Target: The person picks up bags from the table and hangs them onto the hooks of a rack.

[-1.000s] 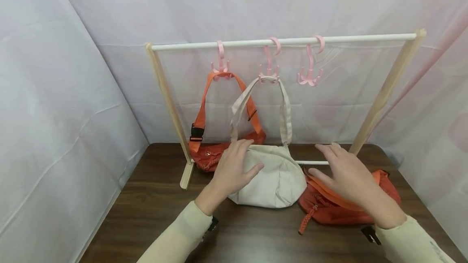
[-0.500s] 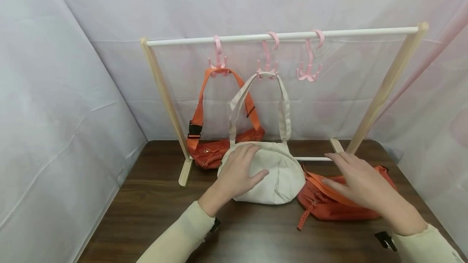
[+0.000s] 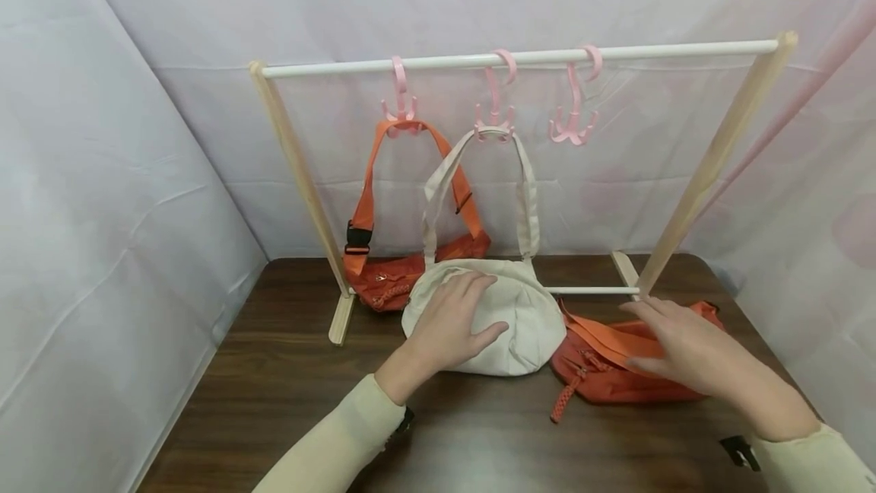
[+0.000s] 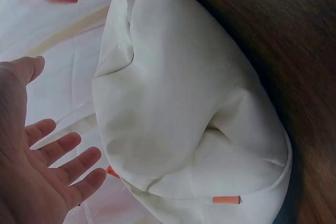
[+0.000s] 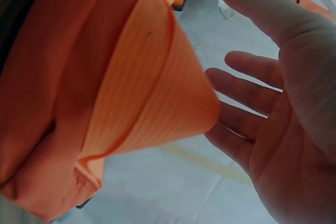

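Head view: on the dark table (image 3: 267, 379), before the right end of a rack (image 3: 452, 62), an unhung red bag (image 3: 616, 384) lies with its long axis roughly side to side, just right of a cream bag (image 3: 530, 318). The right hand (image 3: 701, 348) is nearer, over the red bag's right part, thumb well apart from extended fingers, gripping nothing; the left hand (image 3: 448, 323), similarly spread, holds nothing before the cream bag. An orange strap (image 5: 157, 77) juts towards the right fingertips, contact unclear. The cream bag's little orange tab (image 4: 226, 200) shows no readable writing.
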Action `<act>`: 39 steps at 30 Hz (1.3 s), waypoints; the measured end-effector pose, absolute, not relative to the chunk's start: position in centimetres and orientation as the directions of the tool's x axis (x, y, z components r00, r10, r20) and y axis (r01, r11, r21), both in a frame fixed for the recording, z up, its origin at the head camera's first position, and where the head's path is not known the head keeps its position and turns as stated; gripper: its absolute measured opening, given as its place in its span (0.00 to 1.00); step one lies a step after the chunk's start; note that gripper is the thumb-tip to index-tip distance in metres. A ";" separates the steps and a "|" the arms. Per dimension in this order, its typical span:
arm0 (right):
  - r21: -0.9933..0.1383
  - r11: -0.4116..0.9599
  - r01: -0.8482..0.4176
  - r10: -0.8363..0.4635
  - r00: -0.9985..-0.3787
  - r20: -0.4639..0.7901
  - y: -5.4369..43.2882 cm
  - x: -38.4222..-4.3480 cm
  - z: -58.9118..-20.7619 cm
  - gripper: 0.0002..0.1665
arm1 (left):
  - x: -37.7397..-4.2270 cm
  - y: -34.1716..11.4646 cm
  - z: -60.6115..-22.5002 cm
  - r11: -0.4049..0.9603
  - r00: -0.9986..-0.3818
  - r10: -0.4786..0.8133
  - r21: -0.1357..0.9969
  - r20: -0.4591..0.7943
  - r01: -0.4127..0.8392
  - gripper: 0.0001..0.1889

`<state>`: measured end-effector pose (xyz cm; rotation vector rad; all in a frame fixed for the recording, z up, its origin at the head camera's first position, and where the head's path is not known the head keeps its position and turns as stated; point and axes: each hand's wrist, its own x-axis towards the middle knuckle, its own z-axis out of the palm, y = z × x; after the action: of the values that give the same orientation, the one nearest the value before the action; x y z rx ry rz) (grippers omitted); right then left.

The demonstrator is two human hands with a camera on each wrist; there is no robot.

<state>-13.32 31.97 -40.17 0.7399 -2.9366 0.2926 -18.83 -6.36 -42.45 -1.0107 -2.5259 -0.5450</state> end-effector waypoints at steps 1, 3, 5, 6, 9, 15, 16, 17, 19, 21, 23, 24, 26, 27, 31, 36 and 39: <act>-0.165 0.864 -0.475 -0.458 -0.879 0.133 32.2 -13.3 -40.3 0.50 | -18.8 -6.3 -42.5 0.669 -0.676 0.572 0.213 0.464 0.712 0.35; -0.167 0.867 -0.470 -0.456 -0.882 0.117 32.7 -13.2 -40.5 0.51 | -18.7 -6.2 -42.5 0.670 -0.675 0.573 0.208 0.464 0.712 0.35; -0.163 0.866 -0.473 -0.460 -0.881 0.110 33.1 -13.2 -40.8 0.50 | -18.7 -6.1 -42.6 0.669 -0.675 0.574 0.210 0.463 0.713 0.35; -0.161 0.863 -0.478 -0.466 -0.878 0.112 33.3 -13.1 -40.9 0.49 | -18.7 -6.0 -42.6 0.669 -0.676 0.575 0.210 0.461 0.713 0.35; -0.123 0.849 -0.514 -0.496 -0.855 0.151 34.1 -12.9 -41.5 0.47 | -18.7 -5.8 -42.7 0.666 -0.677 0.579 0.216 0.454 0.714 0.36; -0.074 0.820 -0.567 -0.544 -0.813 0.206 35.2 -12.7 -42.7 0.49 | -18.6 -5.7 -42.9 0.664 -0.674 0.582 0.212 0.456 0.717 0.35; -0.075 0.817 -0.572 -0.548 -0.810 0.208 35.3 -12.7 -42.9 0.50 | -18.6 -5.7 -42.9 0.663 -0.672 0.582 0.212 0.458 0.718 0.35; -0.072 0.816 -0.573 -0.550 -0.809 0.207 35.4 -12.6 -43.0 0.50 | -18.6 -5.6 -42.9 0.661 -0.671 0.583 0.213 0.459 0.720 0.35; -0.062 0.819 -0.570 -0.551 -0.812 0.192 35.4 -12.6 -43.3 0.49 | -18.5 -5.5 -42.8 0.659 -0.670 0.583 0.213 0.459 0.721 0.35; -0.064 0.825 -0.562 -0.546 -0.821 0.169 35.3 -12.6 -43.5 0.49 | -18.5 -5.5 -42.8 0.661 -0.675 0.586 0.218 0.449 0.718 0.35; -0.074 0.832 -0.549 -0.537 -0.833 0.134 35.2 -12.5 -43.6 0.48 | -18.4 -5.4 -42.9 0.661 -0.680 0.587 0.224 0.440 0.716 0.35; -0.077 0.836 -0.544 -0.534 -0.837 0.120 35.2 -12.5 -43.7 0.48 | -18.3 -5.4 -42.9 0.664 -0.684 0.587 0.226 0.432 0.713 0.35; -0.075 0.838 -0.541 -0.532 -0.840 0.109 35.1 -12.4 -43.8 0.48 | -18.3 -5.3 -42.9 0.668 -0.691 0.587 0.230 0.422 0.708 0.35; -0.069 0.838 -0.541 -0.533 -0.839 0.107 35.1 -12.4 -43.8 0.49 | -18.2 -5.3 -42.9 0.668 -0.691 0.587 0.230 0.421 0.708 0.35; -0.020 0.829 -0.559 -0.554 -0.824 0.118 35.3 -12.4 -44.0 0.50 | -18.1 -5.2 -42.9 0.669 -0.691 0.587 0.227 0.421 0.707 0.35; 0.004 0.811 -0.584 -0.577 -0.800 0.161 35.6 -12.5 -44.0 0.51 | -17.9 -5.2 -42.8 0.668 -0.689 0.590 0.225 0.421 0.710 0.35; -0.014 0.803 -0.595 -0.581 -0.789 0.199 35.7 -12.6 -43.6 0.50 | -17.9 -5.1 -42.8 0.664 -0.689 0.593 0.231 0.416 0.711 0.35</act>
<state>-12.63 35.74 -43.63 0.9241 -2.8055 0.1123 -17.88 -5.09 -42.83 -1.0390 -2.5760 -0.5464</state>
